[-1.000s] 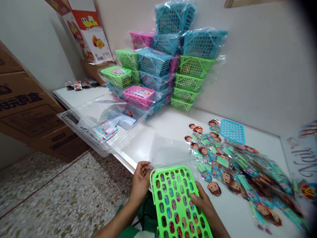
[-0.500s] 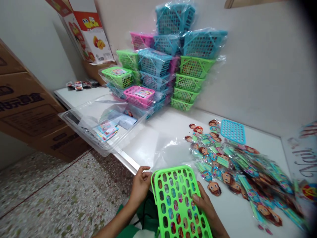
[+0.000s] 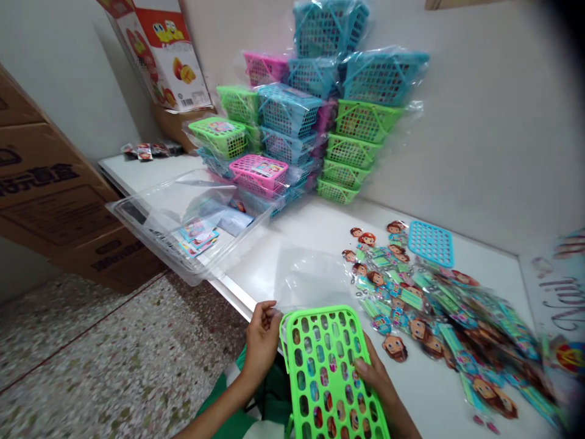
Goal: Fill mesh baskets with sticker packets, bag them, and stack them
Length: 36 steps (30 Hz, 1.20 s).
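A bright green plastic basket (image 3: 326, 372) with oval holes is turned bottom-up at the table's near edge. My right hand (image 3: 371, 373) grips its right side, fingers curled on the rim. My left hand (image 3: 261, 336) pinches the edge of a clear plastic bag (image 3: 307, 275) at the basket's far left corner. The bag lies flat on the white table (image 3: 315, 228) beyond the basket. Colourful cards show through the basket's holes.
Several wrapped baskets (image 3: 315, 116) in blue, green and pink are stacked against the back wall. A clear tray (image 3: 183, 225) with cards overhangs the table's left edge. Cartoon-head packets (image 3: 434, 311) and a blue grid lid (image 3: 429, 242) lie right. Cardboard boxes (image 3: 50, 195) stand left on the floor.
The basket dipped toward me and came back up a little. The clear bag rippled and now lies flatter. Both hands stay where they were.
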Each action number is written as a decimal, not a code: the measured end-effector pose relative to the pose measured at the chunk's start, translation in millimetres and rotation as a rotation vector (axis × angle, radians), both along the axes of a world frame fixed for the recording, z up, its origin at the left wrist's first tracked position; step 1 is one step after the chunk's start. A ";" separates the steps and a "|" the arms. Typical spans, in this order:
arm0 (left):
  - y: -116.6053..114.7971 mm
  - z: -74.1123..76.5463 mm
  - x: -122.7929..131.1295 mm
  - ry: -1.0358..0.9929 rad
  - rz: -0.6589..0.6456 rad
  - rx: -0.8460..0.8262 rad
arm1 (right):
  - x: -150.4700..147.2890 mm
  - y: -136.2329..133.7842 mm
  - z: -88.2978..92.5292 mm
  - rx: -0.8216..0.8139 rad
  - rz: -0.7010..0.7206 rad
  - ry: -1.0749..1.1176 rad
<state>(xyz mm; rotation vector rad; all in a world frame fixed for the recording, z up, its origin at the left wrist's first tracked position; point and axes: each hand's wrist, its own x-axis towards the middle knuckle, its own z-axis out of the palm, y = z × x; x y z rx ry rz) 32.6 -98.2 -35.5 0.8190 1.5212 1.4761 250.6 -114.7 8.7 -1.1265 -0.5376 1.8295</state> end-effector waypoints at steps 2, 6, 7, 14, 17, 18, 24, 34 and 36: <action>-2.3 3.1 -0.1 0.017 -0.017 0.009 | 0.0 -1.7 -2.3 0.012 0.002 0.002; -12.7 2.5 -5.0 0.220 -0.041 0.046 | -1.1 -4.1 -1.1 0.002 0.038 -0.019; -15.0 3.2 -6.0 0.275 -0.041 0.070 | -1.8 -4.0 0.1 -0.012 0.050 -0.024; -20.7 22.1 -7.4 0.564 -0.115 0.357 | -7.7 -0.1 9.7 -0.001 0.101 -0.035; -23.9 15.6 -14.5 0.770 -0.076 0.480 | -8.9 -1.3 11.3 -0.018 0.084 -0.042; -25.2 11.1 -17.3 0.818 -0.042 0.491 | -9.0 -2.1 11.6 -0.029 0.072 -0.047; -23.3 -5.6 -14.0 0.376 -0.026 0.028 | -8.1 -6.1 15.5 -0.069 0.002 -0.075; -7.2 7.3 5.8 -0.302 0.000 -0.141 | -8.4 -5.9 16.4 -0.114 -0.024 -0.078; -6.5 8.8 3.8 -0.226 -0.021 -0.106 | -8.5 -6.2 14.5 -0.103 -0.018 -0.070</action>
